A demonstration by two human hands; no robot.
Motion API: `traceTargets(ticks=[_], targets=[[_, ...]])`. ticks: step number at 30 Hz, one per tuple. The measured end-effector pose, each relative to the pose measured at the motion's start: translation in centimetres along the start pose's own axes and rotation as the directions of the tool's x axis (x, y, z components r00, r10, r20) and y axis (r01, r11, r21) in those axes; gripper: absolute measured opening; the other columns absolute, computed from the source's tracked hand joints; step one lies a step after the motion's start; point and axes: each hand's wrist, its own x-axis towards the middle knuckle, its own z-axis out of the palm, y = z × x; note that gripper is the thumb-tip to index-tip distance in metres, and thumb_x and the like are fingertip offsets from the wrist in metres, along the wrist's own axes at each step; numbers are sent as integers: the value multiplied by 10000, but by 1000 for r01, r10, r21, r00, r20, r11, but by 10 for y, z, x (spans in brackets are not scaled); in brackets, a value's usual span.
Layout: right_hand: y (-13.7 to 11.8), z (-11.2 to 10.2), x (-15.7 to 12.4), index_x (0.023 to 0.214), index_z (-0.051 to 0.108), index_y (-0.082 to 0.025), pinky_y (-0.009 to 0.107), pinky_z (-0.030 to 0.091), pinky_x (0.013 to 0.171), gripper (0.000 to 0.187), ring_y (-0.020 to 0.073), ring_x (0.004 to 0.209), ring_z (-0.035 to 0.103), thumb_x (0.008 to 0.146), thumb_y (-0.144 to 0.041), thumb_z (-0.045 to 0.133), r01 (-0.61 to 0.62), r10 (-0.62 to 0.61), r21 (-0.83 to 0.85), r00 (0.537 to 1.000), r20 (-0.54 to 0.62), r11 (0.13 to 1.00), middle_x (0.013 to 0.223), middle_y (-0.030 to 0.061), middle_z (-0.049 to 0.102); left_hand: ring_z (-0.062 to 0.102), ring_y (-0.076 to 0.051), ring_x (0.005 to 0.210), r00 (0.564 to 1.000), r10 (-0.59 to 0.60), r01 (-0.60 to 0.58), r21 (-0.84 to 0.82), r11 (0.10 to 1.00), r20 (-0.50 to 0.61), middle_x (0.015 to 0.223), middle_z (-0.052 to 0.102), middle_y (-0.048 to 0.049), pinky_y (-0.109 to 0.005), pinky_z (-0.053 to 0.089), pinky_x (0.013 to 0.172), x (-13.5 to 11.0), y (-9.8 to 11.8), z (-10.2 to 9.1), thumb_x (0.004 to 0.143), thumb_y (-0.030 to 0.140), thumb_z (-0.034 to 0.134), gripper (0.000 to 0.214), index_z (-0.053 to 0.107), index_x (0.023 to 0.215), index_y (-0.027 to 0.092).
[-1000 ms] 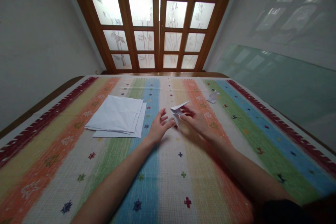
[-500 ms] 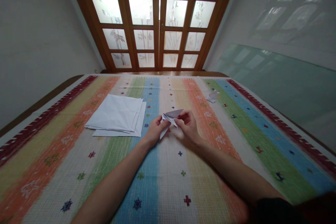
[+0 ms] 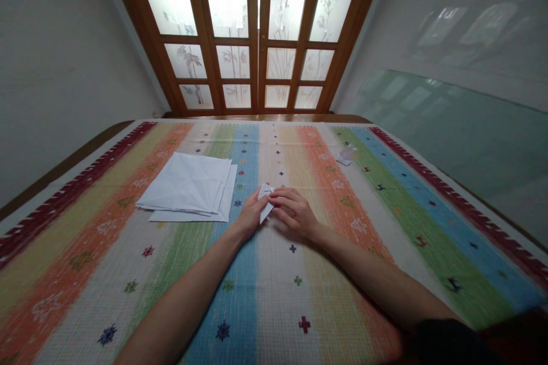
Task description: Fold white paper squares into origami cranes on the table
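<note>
A small piece of folded white paper [image 3: 266,205] is held just over the middle of the cloth. My left hand [image 3: 250,214] grips its left side, with the thumb lying over the front. Against the paper's upper right edge, the fingertips of my right hand [image 3: 295,211] close on it, the other fingers curled alongside. The fingers cover part of the folds. To the left lies a stack of white paper sheets [image 3: 188,182], slightly askew. At the far right of the cloth sits a small folded paper figure [image 3: 346,154].
A striped, patterned tablecloth [image 3: 252,296] covers the table, whose wooden edge [image 3: 107,132] shows at the back and left. Beyond it stand wooden doors with frosted panes [image 3: 258,68]. A pale glass panel [image 3: 449,125] leans along the right wall.
The folded paper now looks narrower, its right-pointing flap no longer sticking out. My right hand has shifted left, its fingers now over the paper's upper right edge. My left hand keeps its hold.
</note>
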Motion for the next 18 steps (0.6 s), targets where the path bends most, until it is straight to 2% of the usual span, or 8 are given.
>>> traceTargets(ticks=[2,4,6,8,10,13,15,18], targets=[[2,-1,0,1070,660,-251,415,527,870,209,224,1017,620,897,-248,544,-93,97,50,990,-98,994,1071,89,665,651,-123,645,1000,7,-8,60,998,7,837,709,-5,-237,509,609,-2,3,-1,681,422,759,512,570,1094,186],[5,-3,0,1130,628,-256,383,549,791,264,215,968,623,881,-229,543,-174,187,91,969,-159,980,1083,89,640,600,-111,493,1000,-2,-1,153,988,26,679,671,24,-209,452,476,-3,6,-1,709,457,720,461,552,1036,178],[8,-3,0,1217,585,-269,371,556,761,381,211,963,615,849,-182,539,-180,197,115,967,-162,977,1130,91,611,555,-105,411,1000,12,-15,278,961,14,578,625,35,-187,377,394,-4,10,-1,707,469,709,392,575,914,164],[10,-2,-1,1261,568,-289,388,553,805,488,213,1013,601,806,-119,531,-137,149,103,981,-121,985,1224,96,570,513,-93,370,998,58,-44,391,919,-23,518,582,40,-183,333,362,-5,14,-1,703,456,709,333,602,786,151],[11,0,-3,1243,593,-311,413,535,875,532,217,1071,584,772,-74,522,-103,108,77,992,-59,992,1302,88,533,484,-78,356,993,108,-72,444,893,-55,529,584,39,-186,326,355,-6,17,0,701,434,712,309,625,770,146],[11,4,-4,1185,638,-319,426,511,934,509,212,1085,586,757,-65,528,-125,126,74,992,-4,989,1274,67,563,484,-67,354,989,132,-95,394,914,-69,625,627,44,-184,342,357,-7,20,1,671,409,742,394,597,942,162],[11,5,-4,1140,664,-300,408,517,921,461,211,1078,592,755,-77,544,-172,174,92,984,-23,981,1215,66,596,498,-68,357,991,118,-90,329,940,-66,687,637,46,-183,350,353,-7,21,1,644,394,754,461,546,995,179],[11,4,-3,1019,706,-271,353,543,831,350,193,996,618,750,-94,569,-269,280,144,957,-69,952,1091,60,637,526,-74,396,989,129,-102,287,953,-77,756,643,24,-197,383,371,-6,19,-1,644,373,729,395,544,931,175]])
